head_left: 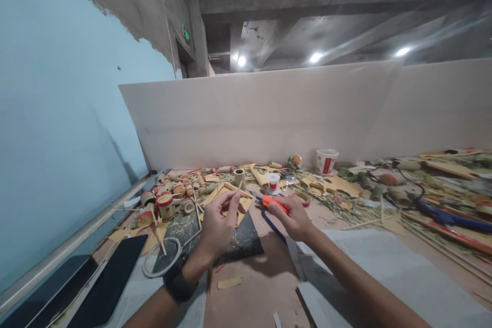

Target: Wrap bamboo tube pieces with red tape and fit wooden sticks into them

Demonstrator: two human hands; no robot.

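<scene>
My right hand (294, 218) is wrapped round an orange utility knife (273, 203), its blade pointing left toward my other hand. My left hand (223, 219) is pinched closed, and a thin wooden stick (240, 185) shows at its fingertips; the rest of the stick is hidden by the fingers. Behind that hand lies a light wooden frame (248, 201), partly covered. A dark cutting mat (249, 238) is beneath both. Just beyond the hands stand a short bamboo tube (239, 178) and a white spool with red thread (273, 184).
Several small bamboo drums (166, 207) crowd the left side. Near my left wrist are a pale ring (162, 258) and a black phone-like slab (109, 279). A paper cup (326, 162) stands by the white partition (246, 123). To the right lie blue-handled pliers (449, 215) among bamboo scraps.
</scene>
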